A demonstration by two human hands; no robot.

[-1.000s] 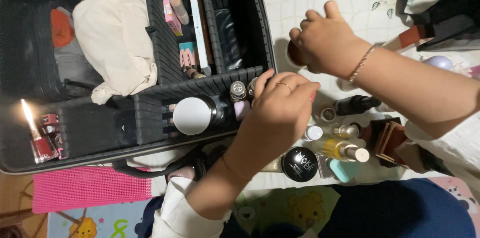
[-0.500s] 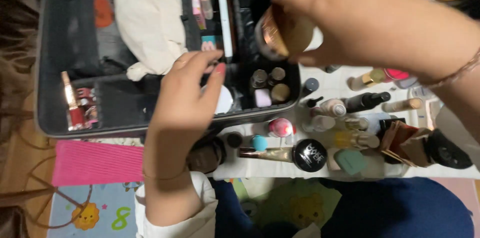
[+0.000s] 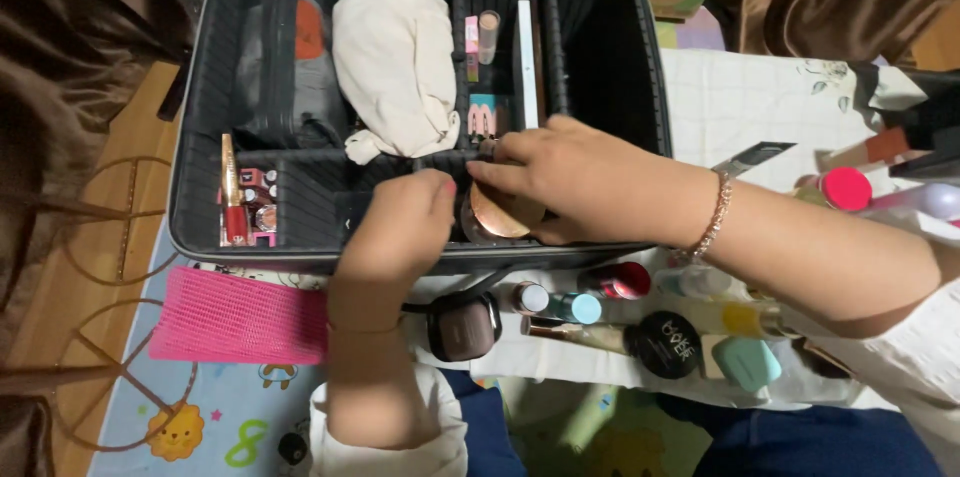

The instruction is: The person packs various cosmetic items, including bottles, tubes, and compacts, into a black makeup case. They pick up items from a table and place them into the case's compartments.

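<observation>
Case [image 3: 200, 87], black, ribbed, lid open, on patterned mat. Inside: cream pouch [image 3: 395, 67] at centre, red lipsticks [image 3: 240, 207] in left compartment. Round rose-gold compact [image 3: 495, 215] in front middle compartment, pinched by right hand [image 3: 585, 182], fingers closed on its rim. Left hand [image 3: 405, 227] curled, fingertips touching compact's left edge. Bottles and black round compact [image 3: 665, 342] just outside case's front wall.

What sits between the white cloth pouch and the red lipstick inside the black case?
In the head view, between the pouch and lipstick lies a black pouch with an orange patch.
</observation>
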